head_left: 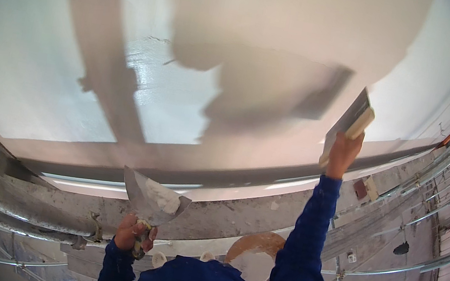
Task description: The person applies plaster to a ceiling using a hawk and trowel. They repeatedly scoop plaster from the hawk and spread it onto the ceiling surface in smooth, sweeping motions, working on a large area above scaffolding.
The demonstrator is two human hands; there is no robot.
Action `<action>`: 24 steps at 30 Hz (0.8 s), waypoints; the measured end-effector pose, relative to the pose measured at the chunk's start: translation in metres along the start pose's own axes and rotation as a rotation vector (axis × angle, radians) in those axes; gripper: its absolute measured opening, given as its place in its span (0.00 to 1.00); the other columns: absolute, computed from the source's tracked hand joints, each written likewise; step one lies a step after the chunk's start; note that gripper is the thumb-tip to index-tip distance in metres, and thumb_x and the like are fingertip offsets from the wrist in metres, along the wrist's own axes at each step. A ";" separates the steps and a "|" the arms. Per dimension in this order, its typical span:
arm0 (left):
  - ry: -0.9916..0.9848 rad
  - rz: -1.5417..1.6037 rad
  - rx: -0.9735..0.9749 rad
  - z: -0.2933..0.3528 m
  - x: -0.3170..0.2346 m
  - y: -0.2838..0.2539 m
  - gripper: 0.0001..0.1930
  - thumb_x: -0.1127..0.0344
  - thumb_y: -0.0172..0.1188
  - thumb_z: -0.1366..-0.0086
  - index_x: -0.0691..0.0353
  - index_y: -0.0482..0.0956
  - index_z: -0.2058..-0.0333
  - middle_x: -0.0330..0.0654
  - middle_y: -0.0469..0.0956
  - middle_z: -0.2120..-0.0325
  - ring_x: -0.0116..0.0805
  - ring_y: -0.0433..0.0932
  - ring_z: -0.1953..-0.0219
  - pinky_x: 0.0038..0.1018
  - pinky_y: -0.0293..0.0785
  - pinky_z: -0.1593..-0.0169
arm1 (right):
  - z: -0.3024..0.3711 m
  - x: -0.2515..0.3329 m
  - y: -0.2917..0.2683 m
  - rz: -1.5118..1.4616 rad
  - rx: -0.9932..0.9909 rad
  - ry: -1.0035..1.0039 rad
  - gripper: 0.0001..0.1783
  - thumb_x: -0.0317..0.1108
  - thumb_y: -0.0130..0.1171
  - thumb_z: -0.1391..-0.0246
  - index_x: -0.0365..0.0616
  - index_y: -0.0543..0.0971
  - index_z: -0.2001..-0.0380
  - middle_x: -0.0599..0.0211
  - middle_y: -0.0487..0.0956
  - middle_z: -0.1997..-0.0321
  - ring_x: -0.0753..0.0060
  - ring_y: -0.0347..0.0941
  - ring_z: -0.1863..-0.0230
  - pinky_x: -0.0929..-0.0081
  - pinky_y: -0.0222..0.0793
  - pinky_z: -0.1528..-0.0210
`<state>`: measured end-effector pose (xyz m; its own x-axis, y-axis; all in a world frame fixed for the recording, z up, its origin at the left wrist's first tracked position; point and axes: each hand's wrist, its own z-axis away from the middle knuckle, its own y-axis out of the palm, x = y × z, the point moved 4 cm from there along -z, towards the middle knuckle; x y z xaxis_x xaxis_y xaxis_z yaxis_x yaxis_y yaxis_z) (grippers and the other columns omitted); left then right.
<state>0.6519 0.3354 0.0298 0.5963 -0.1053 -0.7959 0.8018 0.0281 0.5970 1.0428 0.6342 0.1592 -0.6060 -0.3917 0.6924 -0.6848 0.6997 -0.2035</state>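
My left hand [133, 234] is low in the head view, its fingers wrapped round the handle of a trowel [135, 189] with a wide, flaring metal blade. A lump of white plaster [162, 196] lies on that blade, apart from the wall. Out to the right, my right hand [345, 153] grips the pale handle of a plastering trowel [346, 117], a long flat rectangular one. Its blade is tilted and close to the smooth whitish wall [177, 102]; whether it touches the surface I cannot tell. Shadows of my arms and trowel fall across the wall, which has a wet sheen left of centre.
A round orange-brown tub [240, 244] with whitish contents stands behind my right arm. Small blocks [365, 189] lie on the platform [224, 212] along the wall's foot. Metal scaffold pipes [413, 270] run along the right, and thicker pipes [15, 203] at left.
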 end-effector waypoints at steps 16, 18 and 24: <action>-0.076 -0.381 0.094 0.074 -0.073 -0.025 0.15 0.57 0.56 0.46 0.66 0.73 0.74 0.38 0.72 0.81 0.25 0.71 0.81 0.19 0.66 0.77 | 0.150 0.260 0.177 -0.020 -0.079 -0.162 0.47 0.23 0.55 0.71 0.53 0.54 0.40 0.45 0.59 0.44 0.45 0.55 0.44 0.54 0.53 0.46; -0.206 -0.329 0.183 0.084 -0.079 -0.025 0.18 0.58 0.56 0.44 0.67 0.66 0.62 0.40 0.72 0.79 0.25 0.70 0.80 0.20 0.67 0.76 | 0.187 0.295 0.199 -0.003 -0.059 -0.100 0.49 0.25 0.59 0.70 0.56 0.53 0.39 0.47 0.57 0.43 0.42 0.53 0.43 0.49 0.50 0.45; -0.128 -0.363 0.334 0.109 -0.102 -0.014 0.22 0.58 0.55 0.44 0.66 0.63 0.56 0.41 0.73 0.74 0.24 0.69 0.80 0.18 0.65 0.80 | 0.291 0.387 0.239 0.005 0.141 -0.209 0.44 0.24 0.50 0.63 0.53 0.50 0.38 0.44 0.52 0.41 0.42 0.50 0.43 0.44 0.46 0.47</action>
<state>0.5751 0.2369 0.1136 0.2552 -0.1709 -0.9517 0.8873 -0.3497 0.3007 0.5269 0.4758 0.1769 -0.6701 -0.5134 0.5361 -0.7223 0.6173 -0.3117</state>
